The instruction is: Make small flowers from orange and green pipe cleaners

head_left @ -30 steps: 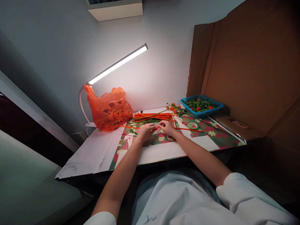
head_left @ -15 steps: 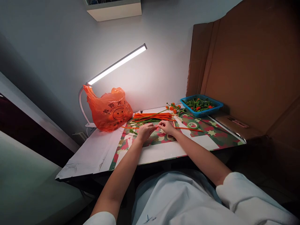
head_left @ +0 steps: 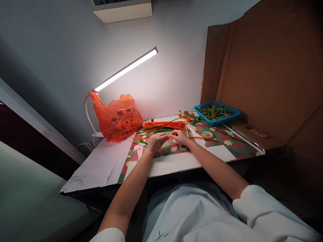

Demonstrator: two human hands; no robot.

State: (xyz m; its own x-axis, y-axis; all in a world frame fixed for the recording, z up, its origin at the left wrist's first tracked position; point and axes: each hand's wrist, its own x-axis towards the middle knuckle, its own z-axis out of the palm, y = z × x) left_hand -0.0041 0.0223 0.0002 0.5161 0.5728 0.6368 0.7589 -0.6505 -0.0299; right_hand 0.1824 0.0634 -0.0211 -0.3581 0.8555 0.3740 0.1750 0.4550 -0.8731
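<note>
Room is sitting dim; a lit bar lamp [head_left: 126, 69] is throwing a white pool on the wall and table [head_left: 101, 161], glaring slightly at the tube. Foreground sleeves and left corner are falling into shadow. Wide-angle lens is bending edges; small items around the hands are reading soft.

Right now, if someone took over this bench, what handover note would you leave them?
Left hand and right hand: fingertips together over the patterned mat, pinching a thin orange stem between them.
Loose orange and green stems lie piled just behind the hands; finished orange flowers beside the blue basket; tape roll to the right.
Done: a few flowers.
Left: most stems.
</note>
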